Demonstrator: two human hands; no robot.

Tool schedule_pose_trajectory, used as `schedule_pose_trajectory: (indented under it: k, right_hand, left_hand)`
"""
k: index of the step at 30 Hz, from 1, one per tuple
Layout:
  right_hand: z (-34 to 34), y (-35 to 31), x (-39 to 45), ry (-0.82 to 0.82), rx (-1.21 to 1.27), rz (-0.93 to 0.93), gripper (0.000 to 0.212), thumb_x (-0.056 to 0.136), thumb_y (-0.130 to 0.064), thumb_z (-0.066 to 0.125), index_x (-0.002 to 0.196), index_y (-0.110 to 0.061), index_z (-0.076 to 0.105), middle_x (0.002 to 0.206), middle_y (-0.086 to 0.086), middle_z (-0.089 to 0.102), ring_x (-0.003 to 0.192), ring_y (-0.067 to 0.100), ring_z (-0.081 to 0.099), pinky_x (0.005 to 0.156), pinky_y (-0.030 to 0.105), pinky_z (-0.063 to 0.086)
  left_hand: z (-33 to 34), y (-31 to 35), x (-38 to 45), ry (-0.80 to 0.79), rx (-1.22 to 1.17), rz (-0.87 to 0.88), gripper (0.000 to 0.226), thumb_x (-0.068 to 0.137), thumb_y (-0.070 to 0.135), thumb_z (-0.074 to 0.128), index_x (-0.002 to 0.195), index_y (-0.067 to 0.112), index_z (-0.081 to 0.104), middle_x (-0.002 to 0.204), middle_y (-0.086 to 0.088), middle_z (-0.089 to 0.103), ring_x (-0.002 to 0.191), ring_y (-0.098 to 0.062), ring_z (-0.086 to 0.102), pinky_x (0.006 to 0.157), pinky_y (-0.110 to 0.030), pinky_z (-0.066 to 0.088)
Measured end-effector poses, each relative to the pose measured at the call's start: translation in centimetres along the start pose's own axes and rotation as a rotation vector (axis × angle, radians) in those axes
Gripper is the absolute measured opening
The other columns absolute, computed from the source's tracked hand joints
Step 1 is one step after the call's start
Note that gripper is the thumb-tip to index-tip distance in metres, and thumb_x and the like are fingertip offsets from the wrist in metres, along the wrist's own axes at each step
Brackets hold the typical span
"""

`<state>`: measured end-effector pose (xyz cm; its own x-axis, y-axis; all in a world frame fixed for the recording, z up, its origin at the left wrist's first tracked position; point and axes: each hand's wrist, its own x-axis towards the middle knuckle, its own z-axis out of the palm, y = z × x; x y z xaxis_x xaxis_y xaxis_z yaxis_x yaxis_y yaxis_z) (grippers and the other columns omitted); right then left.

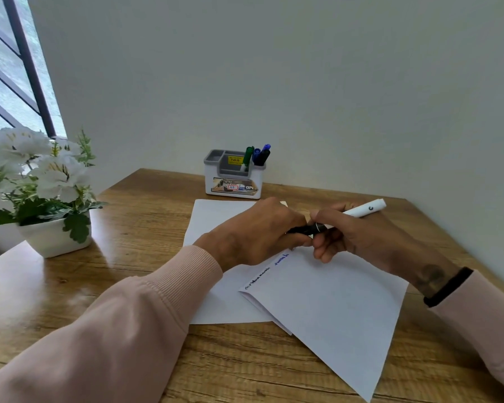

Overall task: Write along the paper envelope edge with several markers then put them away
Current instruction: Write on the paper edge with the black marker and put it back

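The paper envelope (332, 301) lies on the wooden desk (128, 271), overlapping a plain sheet (216, 216). Two short runs of writing, one dark and one blue, sit along its upper left edge, so that part appears done. Above it the right hand (361, 237) grips a white-barrelled marker (361, 211), while the left hand (256, 231) closes on its black cap end (capping or uncapping, I cannot tell which). Judged partway: this marker is not yet stowed. Green, blue and dark markers (258, 155) already stand in the organiser (233, 181) by the wall.
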<state>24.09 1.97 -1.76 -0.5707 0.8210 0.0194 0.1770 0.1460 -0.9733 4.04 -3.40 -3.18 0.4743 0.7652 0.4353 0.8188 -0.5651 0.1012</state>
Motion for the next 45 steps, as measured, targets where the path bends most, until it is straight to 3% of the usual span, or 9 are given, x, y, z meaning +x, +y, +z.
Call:
schedule_pose_trajectory:
  k: [9, 12, 15, 18, 22, 29, 38, 41, 45]
  right_hand:
    - [0.8, -0.6, 0.2, 0.108, 0.261, -0.078, 0.036, 0.094, -0.031, 0.074, 0.103, 0.004, 0.072, 0.070, 0.014, 0.066, 0.057, 0.023, 0.064, 0.051, 0.027, 0.055]
    - [0.5, -1.0, 0.6, 0.325, 0.310, -0.082, 0.057, 0.078, -0.051, 0.083, 0.116, -0.011, 0.068, 0.089, 0.008, 0.077, 0.070, 0.021, 0.073, 0.070, 0.034, 0.064]
    - [-1.3, 0.1, 0.6, 0.689, -0.425, -0.499, 0.070, 0.081, -0.052, 0.085, 0.139, -0.024, 0.058, 0.128, 0.000, 0.070, 0.113, 0.020, 0.068, 0.100, 0.038, 0.055]
    - [-1.8, 1.4, 1.6, 0.544, -1.203, -0.955, 0.048, 0.092, -0.049, 0.071, 0.129, -0.017, 0.069, 0.125, 0.001, 0.073, 0.116, 0.027, 0.067, 0.117, 0.060, 0.037]
    - [-0.4, 2.2, 2.5, 0.168, -1.350, -0.702, 0.057, 0.103, -0.051, 0.033, 0.142, -0.021, 0.061, 0.130, 0.000, 0.074, 0.110, 0.026, 0.072, 0.103, 0.049, 0.051]
    - [-0.2, 2.6, 1.7, 0.291, -1.404, -0.686, 0.059, 0.102, -0.061, 0.019, 0.088, -0.023, 0.061, 0.072, -0.005, 0.068, 0.055, 0.020, 0.051, 0.049, 0.039, 0.045]
    - [-1.0, 2.5, 1.4, 0.218, -1.406, -0.558, 0.052, 0.098, -0.072, 0.019, 0.067, -0.033, 0.036, 0.057, -0.013, 0.042, 0.054, 0.017, 0.048, 0.053, 0.043, 0.048]
    - [-1.3, 1.6, 1.2, 0.179, -1.264, -0.507, 0.054, 0.102, -0.074, 0.022, 0.089, -0.032, 0.055, 0.075, -0.011, 0.059, 0.071, 0.014, 0.059, 0.067, 0.039, 0.053]
    - [-1.2, 1.2, 0.7, 0.035, -0.640, -0.286, 0.007, 0.112, -0.037, 0.039, 0.117, -0.033, 0.043, 0.076, -0.004, 0.054, 0.062, 0.013, 0.047, 0.062, 0.036, 0.043]
  left_hand:
    - [-0.8, -0.2, 0.1, 0.170, -0.050, -0.026, 0.021, 0.107, 0.033, 0.048, 0.110, 0.018, 0.063, 0.099, 0.009, 0.066, 0.085, -0.006, 0.053, 0.077, -0.022, 0.042]
    - [-1.0, -0.5, 0.1, 0.149, 0.014, -0.132, 0.022, 0.107, 0.041, 0.044, 0.106, 0.024, 0.058, 0.089, 0.014, 0.052, 0.077, -0.008, 0.046, 0.068, -0.024, 0.034]
    - [-1.0, -0.7, -0.1, 0.106, 0.129, -0.199, 0.031, 0.106, 0.045, 0.041, 0.119, 0.023, 0.059, 0.096, 0.013, 0.051, 0.084, -0.013, 0.052, 0.071, -0.028, 0.040]
    - [-0.7, -1.0, -0.2, 0.107, 0.182, -0.176, 0.031, 0.105, 0.046, 0.042, 0.121, 0.024, 0.057, 0.109, 0.005, 0.063, 0.095, -0.019, 0.059, 0.073, -0.031, 0.046]
    - [-0.2, -1.5, -0.1, 0.085, 0.179, -0.148, 0.023, 0.105, 0.035, 0.051, 0.125, 0.024, 0.057, 0.122, 0.002, 0.065, 0.107, -0.020, 0.059, 0.083, -0.028, 0.046]
    - [-0.7, -0.6, -0.1, 0.013, 0.128, -0.104, 0.006, 0.105, 0.021, 0.051, 0.109, 0.020, 0.056, 0.089, 0.015, 0.050, 0.081, -0.010, 0.050, 0.071, -0.019, 0.027]
    - [-1.2, -1.5, -0.3, -0.023, -0.011, -0.084, 0.015, 0.103, 0.024, 0.055, 0.093, 0.015, 0.062, 0.078, 0.010, 0.060, 0.065, -0.007, 0.053, 0.062, -0.022, 0.042]
    - [-1.2, -2.5, -0.5, 0.037, -0.115, -0.183, 0.009, 0.104, 0.018, 0.052, 0.103, 0.016, 0.060, 0.087, 0.004, 0.069, 0.072, -0.007, 0.064, 0.066, -0.023, 0.052]
    - [-1.4, -3.9, -1.0, 0.082, -0.634, -0.546, 0.018, 0.102, 0.004, 0.045, 0.105, 0.020, 0.054, 0.093, -0.007, 0.068, 0.078, -0.019, 0.068, 0.065, -0.029, 0.058]
